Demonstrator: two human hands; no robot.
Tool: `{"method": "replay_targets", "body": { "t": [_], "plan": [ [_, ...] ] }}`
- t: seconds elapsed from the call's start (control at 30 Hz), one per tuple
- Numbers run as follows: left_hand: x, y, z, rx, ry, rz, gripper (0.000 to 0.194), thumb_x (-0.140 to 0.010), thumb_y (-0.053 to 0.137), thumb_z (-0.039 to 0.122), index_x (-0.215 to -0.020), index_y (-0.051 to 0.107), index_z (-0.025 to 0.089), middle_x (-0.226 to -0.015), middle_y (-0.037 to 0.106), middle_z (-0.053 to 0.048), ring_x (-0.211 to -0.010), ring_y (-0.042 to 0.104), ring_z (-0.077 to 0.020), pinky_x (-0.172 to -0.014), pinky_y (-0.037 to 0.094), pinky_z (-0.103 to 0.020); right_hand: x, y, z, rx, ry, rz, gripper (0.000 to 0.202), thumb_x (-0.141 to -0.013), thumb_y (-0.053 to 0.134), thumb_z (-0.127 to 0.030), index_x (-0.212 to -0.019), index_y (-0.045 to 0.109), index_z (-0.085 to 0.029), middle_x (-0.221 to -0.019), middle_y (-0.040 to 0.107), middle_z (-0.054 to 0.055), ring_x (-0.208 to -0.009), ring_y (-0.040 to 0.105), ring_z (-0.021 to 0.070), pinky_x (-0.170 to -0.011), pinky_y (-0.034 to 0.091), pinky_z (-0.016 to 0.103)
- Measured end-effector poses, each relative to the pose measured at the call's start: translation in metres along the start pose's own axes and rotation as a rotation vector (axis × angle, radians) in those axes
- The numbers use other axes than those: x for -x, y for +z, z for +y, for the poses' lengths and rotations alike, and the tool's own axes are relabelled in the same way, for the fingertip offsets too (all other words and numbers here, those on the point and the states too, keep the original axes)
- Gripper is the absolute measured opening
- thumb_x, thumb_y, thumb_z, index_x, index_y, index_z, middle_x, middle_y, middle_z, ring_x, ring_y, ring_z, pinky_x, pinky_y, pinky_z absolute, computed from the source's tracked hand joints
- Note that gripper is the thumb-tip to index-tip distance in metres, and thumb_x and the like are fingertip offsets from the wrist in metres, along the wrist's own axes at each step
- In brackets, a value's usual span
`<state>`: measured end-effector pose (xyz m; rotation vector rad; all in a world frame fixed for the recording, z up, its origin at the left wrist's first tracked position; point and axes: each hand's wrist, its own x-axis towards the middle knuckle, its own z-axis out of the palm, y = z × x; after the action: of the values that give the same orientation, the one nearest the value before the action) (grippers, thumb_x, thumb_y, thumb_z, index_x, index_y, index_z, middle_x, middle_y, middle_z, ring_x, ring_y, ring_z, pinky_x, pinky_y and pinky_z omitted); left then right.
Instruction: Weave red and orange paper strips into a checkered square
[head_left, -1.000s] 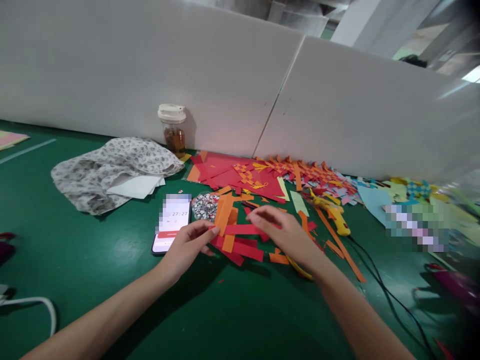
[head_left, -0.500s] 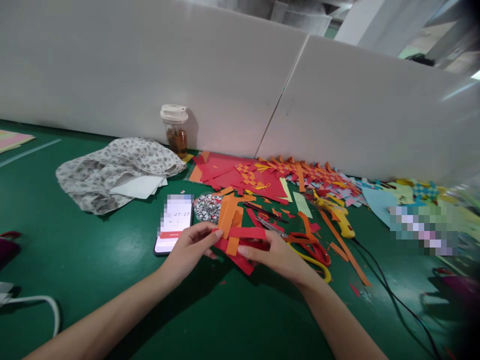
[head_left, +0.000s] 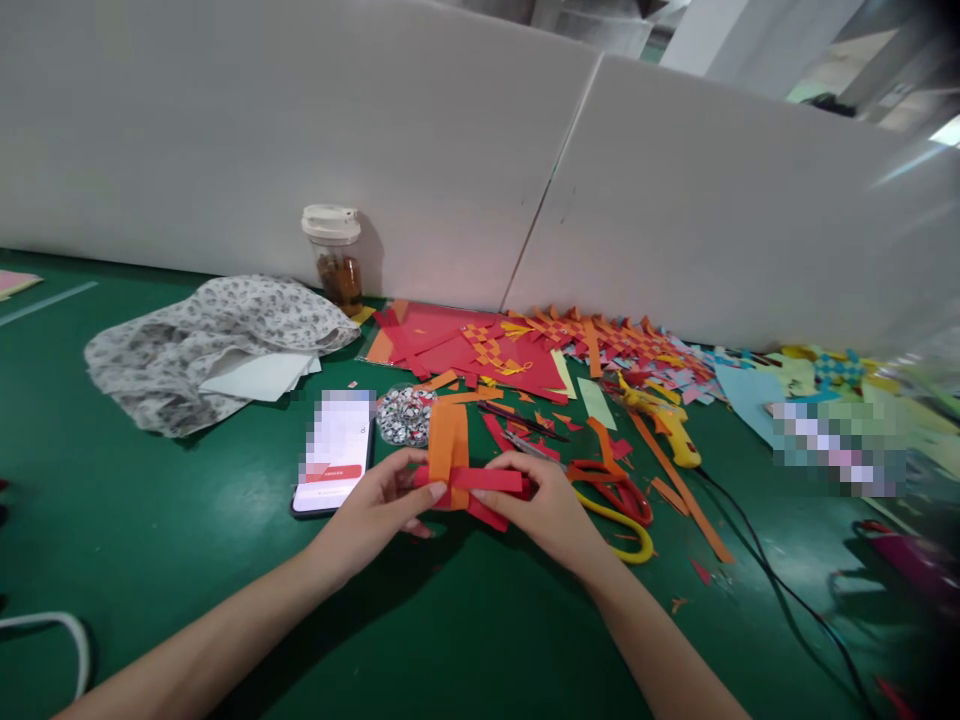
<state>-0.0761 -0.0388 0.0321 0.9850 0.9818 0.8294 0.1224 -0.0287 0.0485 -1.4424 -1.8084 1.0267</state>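
Note:
Between my hands, above the green table, are interlaced paper strips: an orange strip [head_left: 448, 440] standing upright and a red strip [head_left: 491, 480] crossing it sideways. My left hand [head_left: 390, 495] pinches the left side of the crossing, thumb at the foot of the orange strip. On the other side, my right hand [head_left: 536, 500] has its thumb and fingers closed on the red strip. A further red strip end slants down below the crossing. Just beyond sits a round clear container of googly eyes [head_left: 403, 415]. To the right lie scissors [head_left: 622, 500] with red and yellow handles.
A phone [head_left: 334, 455] lies left of my hands. Behind it are a patterned cloth [head_left: 217, 340] and a lidded cup of brown drink [head_left: 339, 270] by the white partition. Red sheets, woven paper pieces and a yellow glue gun [head_left: 675, 435] with a black cord occupy the right.
The orange strips are now lined up more closely, and the red strip lies lower across them. My right hand has shifted slightly left. The whole view has moved a little.

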Motion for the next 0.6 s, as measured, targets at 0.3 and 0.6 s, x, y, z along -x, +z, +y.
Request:
{"method": "replay_targets", "body": {
  "t": [0.3,0.6],
  "plan": [
    [-0.002,0.002,-0.006,-0.027,-0.016,-0.058,0.034,-0.073,0.067,0.025,-0.101,0.051,0.018,-0.086,0.065,-0.002,-0.073,0.061,-0.0136,-0.057,0.051,-0.022,0.005,0.002,-0.004,-0.072,0.003,-0.160,0.033,-0.064,0.073,-0.034,-0.091,0.060,-0.021,-0.085,0.063,0.001,-0.074,0.059,0.0162,-0.064,0.047,0.025],
    [0.000,0.004,-0.005,0.070,-0.064,-0.075,0.028,-0.073,0.068,0.023,-0.094,0.051,0.018,-0.089,0.064,-0.001,-0.074,0.061,-0.0126,-0.055,0.052,-0.020,0.001,0.002,0.007,-0.290,0.092,-0.032,0.019,-0.073,0.066,-0.037,-0.080,0.061,-0.020,-0.080,0.063,0.001,-0.073,0.059,0.0142,-0.065,0.045,0.024]
  ]
}}
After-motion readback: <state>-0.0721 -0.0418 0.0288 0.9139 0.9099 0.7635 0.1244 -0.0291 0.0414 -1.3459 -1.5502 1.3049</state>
